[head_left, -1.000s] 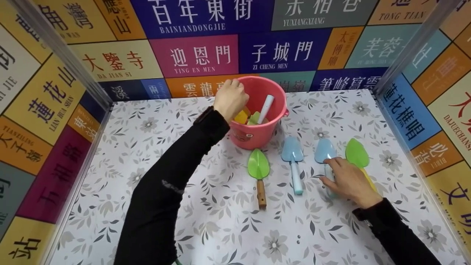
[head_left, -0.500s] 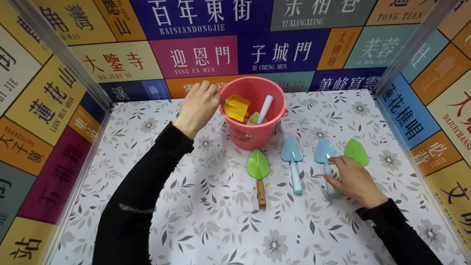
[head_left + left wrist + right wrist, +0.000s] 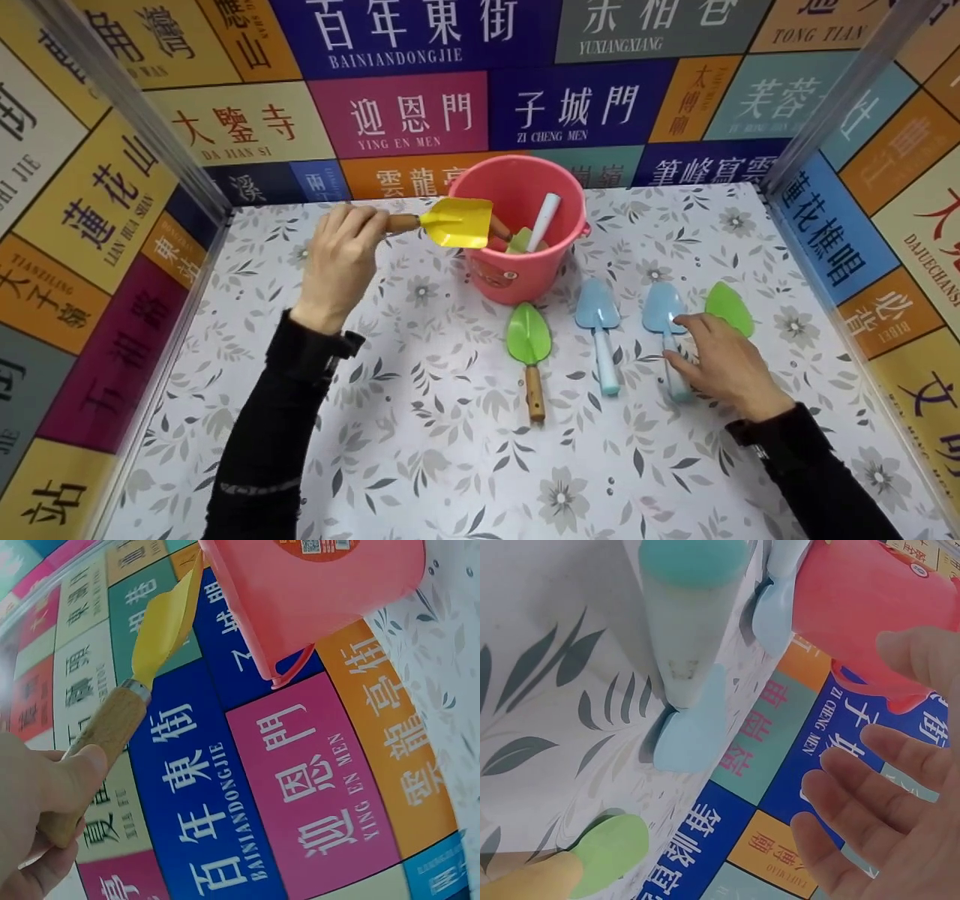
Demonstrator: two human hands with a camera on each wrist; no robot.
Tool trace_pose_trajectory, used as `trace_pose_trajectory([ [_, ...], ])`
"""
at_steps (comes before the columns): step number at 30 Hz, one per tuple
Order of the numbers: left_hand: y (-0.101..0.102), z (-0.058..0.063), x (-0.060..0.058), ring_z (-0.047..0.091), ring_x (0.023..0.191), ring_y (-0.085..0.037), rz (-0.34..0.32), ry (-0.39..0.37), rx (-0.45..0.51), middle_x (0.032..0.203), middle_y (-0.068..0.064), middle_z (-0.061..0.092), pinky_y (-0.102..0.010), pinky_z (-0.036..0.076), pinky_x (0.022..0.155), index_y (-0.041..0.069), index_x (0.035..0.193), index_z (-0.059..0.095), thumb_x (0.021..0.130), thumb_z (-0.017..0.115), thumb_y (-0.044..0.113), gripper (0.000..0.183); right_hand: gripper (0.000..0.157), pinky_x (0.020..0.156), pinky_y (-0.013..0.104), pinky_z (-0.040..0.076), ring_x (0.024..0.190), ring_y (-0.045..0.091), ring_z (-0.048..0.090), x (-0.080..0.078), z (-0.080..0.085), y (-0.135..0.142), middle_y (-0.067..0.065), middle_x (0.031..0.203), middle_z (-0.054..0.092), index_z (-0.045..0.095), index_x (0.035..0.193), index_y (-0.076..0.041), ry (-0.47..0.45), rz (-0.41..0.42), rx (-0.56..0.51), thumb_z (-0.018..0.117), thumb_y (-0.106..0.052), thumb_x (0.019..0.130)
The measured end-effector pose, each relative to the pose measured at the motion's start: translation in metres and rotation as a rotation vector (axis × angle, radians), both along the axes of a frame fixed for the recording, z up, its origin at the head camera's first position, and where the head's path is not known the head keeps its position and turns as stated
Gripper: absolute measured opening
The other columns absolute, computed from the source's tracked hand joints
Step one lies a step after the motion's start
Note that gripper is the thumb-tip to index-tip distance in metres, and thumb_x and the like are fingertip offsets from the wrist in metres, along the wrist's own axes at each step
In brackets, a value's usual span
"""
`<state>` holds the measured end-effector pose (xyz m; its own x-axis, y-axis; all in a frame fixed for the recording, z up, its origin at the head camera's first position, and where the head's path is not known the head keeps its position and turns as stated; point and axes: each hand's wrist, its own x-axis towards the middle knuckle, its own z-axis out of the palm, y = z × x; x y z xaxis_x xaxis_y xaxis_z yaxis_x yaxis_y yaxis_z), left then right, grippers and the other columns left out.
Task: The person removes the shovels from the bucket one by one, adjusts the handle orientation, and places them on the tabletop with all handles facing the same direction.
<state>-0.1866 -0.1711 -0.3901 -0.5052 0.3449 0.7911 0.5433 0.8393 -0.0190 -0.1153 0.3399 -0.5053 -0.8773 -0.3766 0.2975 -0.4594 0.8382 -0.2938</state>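
Note:
My left hand (image 3: 337,259) grips the wooden handle of a small yellow shovel (image 3: 459,223). Its blade is level with the left rim of a pink bucket (image 3: 499,276), above the table. In the left wrist view, thumb and fingers wrap the handle (image 3: 105,739). My right hand (image 3: 731,367) hovers with relaxed, spread fingers over a light blue trowel (image 3: 662,304) and a green trowel (image 3: 729,306). The green one's yellow handle (image 3: 536,877) shows in the right wrist view. Inside the bucket lie a white handle (image 3: 543,221), a brownish handle and a light green piece.
A second light blue trowel (image 3: 597,306) and a green trowel with a wooden handle (image 3: 527,336) lie in front of the bucket, blades pointing away. The table has a floral cover (image 3: 450,465). Panels with lettering (image 3: 397,112) stand at the back and both sides.
My left hand has come out of the bucket and moved left, pulling out the yellow shovel. My right hand has shifted slightly right, nearly still.

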Motion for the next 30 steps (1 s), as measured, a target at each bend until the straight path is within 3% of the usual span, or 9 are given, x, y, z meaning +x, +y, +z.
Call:
trace_pose_trajectory([
  [7,-0.014,-0.040,0.024,0.058,0.089,-0.036,-0.036,-0.021,0.352,0.099,-0.016,0.069,-0.043,0.048,0.083,-0.004,0.107,0.074,0.084,0.078,-0.002,0.023,0.047,0.081,0.056,0.052,0.101,0.043,0.061,-0.004,0.001,-0.003,0.025,0.111,0.063,0.059,0.121,0.007,0.073,0.009,-0.021,0.080,-0.014,0.084],
  [11,-0.015,-0.061,0.036,0.058,0.088,-0.034,-0.050,-0.022,0.482,0.099,-0.016,0.069,-0.037,0.048,0.083,-0.003,0.106,0.074,0.080,0.080,-0.003,0.026,0.046,0.076,0.054,0.054,0.097,0.041,0.063,-0.006,0.001,-0.007,0.023,0.107,0.064,0.060,0.118,0.007,0.137,0.029,-0.056,0.081,-0.011,0.082],
  [15,-0.012,-0.077,0.045,0.058,0.086,-0.034,-0.055,-0.019,0.557,0.097,-0.015,0.068,-0.032,0.047,0.081,-0.002,0.106,0.074,0.078,0.082,-0.002,0.029,0.044,0.074,0.053,0.055,0.096,0.041,0.064,-0.009,0.003,-0.012,0.023,0.105,0.065,0.061,0.117,0.007,0.168,0.032,-0.093,0.082,-0.008,0.081],
  [20,-0.004,-0.091,0.051,0.057,0.084,-0.032,-0.061,-0.033,0.627,0.093,-0.015,0.066,-0.022,0.047,0.079,0.000,0.105,0.074,0.089,0.078,0.022,0.027,0.044,0.074,0.052,0.055,0.095,0.040,0.064,-0.015,0.005,-0.018,0.023,0.105,0.065,0.061,0.116,0.007,0.174,0.032,-0.126,0.082,-0.008,0.081],
  [22,-0.001,-0.095,0.052,0.057,0.083,-0.032,-0.059,-0.039,0.656,0.092,-0.015,0.065,-0.021,0.045,0.078,0.000,0.104,0.075,0.090,0.077,0.024,0.028,0.044,0.074,0.052,0.055,0.095,0.040,0.064,-0.017,0.006,-0.019,0.023,0.105,0.065,0.061,0.117,0.007,0.171,0.033,-0.135,0.082,-0.008,0.081],
  [27,0.004,-0.103,0.058,0.056,0.080,-0.030,-0.036,-0.064,0.707,0.088,-0.015,0.063,-0.024,0.044,0.074,-0.001,0.102,0.074,0.080,0.084,0.003,0.025,0.044,0.072,0.052,0.055,0.095,0.039,0.065,-0.019,0.008,-0.024,0.022,0.105,0.066,0.061,0.117,0.006,0.158,0.032,-0.151,0.082,-0.007,0.081],
  [30,0.005,-0.108,0.062,0.057,0.079,-0.029,-0.012,-0.085,0.718,0.087,-0.016,0.062,-0.024,0.044,0.073,-0.002,0.102,0.074,0.077,0.085,-0.001,0.027,0.044,0.074,0.052,0.055,0.096,0.040,0.064,-0.020,0.007,-0.025,0.023,0.106,0.066,0.061,0.117,0.006,0.150,0.034,-0.158,0.082,-0.007,0.081],
])
